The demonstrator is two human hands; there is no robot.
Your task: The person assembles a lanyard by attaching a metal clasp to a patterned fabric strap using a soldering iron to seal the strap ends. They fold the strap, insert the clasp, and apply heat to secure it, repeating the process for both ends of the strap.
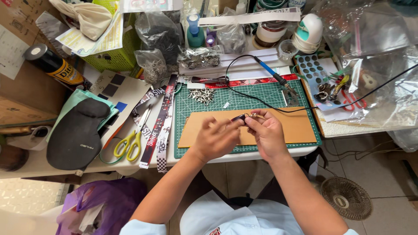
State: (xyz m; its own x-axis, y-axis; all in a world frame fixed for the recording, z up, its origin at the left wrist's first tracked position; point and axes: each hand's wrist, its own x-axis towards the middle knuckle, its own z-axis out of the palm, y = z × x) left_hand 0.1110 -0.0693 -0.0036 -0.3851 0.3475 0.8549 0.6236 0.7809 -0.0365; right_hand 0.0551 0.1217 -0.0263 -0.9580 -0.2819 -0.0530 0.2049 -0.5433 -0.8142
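My left hand (pixel 215 138) and my right hand (pixel 266 132) meet above a brown board (pixel 300 128) that lies on a green cutting mat (pixel 252 98). Between their fingertips they pinch a small dark strap piece with a gold metal clasp (pixel 244 118). The left fingers are partly spread, and the thumb and forefinger touch the strap's dark end. The right fingers close on the clasp end. A pile of silver metal clasps (pixel 201 95) rests on the mat's far left corner.
Yellow-handled scissors (pixel 130 141) and printed ribbon strips (pixel 159 126) lie left of the mat. A blue-handled soldering iron (pixel 272 73) with a black cord sits at the mat's far edge. Tape rolls, bags and a green basket (pixel 115 56) crowd the back. A black pad (pixel 76 132) lies far left.
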